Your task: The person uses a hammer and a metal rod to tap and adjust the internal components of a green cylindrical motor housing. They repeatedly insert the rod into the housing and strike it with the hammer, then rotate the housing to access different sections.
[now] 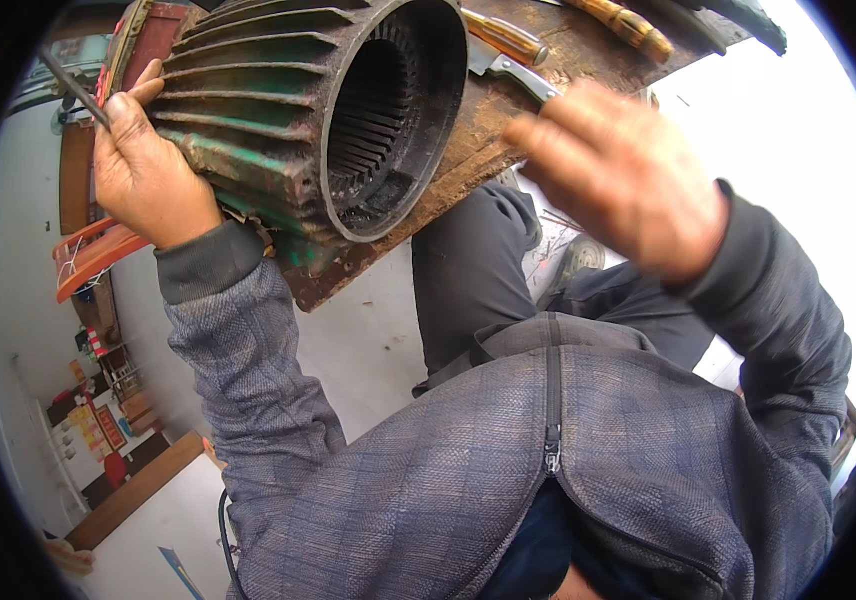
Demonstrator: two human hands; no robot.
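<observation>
Finned housing [248,105]: landmark; green and dark, lying on its side on the wooden bench [483,135], round mouth facing right.
Bench edge: passes close below the housing's mouth, on the wearer's side.
Left hand [148,175]: at the housing's left; thumb and fingers clamped on a thin rod [76,88]; contact with the fins cannot be told.
Right hand [638,180]: right of the housing, well apart from its rim; blurred, fingers stretched out, slightly apart.
Knife [516,74]: between housing and right hand.
Wooden-handled tool [508,37]: beside the housing's upper right rim.
Open room: the gap from housing rim to right hand, along the bench edge.
</observation>
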